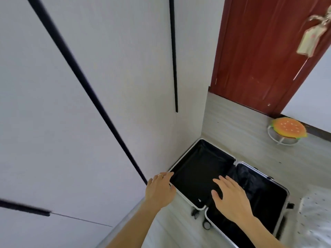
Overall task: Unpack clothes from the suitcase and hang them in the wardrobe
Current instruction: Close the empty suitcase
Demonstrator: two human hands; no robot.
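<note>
An open suitcase (202, 169) with a silver rim and black lining lies flat on the floor beside the wardrobe; no clothes show in either half. My left hand (159, 189), with a ring on one finger, hovers near the suitcase's left rim, fingers relaxed. Spread flat, my right hand (231, 199) is over the hinge between the two halves. The wardrobe (80, 104) fills the left side, its pale doors closed, with long black handles.
A dark red door (259, 56) stands at the back right with a tag hanging from its handle. A small stool with a burger-shaped cushion (288, 130) sits on the floor by the wall. A white dotted fabric (315, 217) lies at the right edge.
</note>
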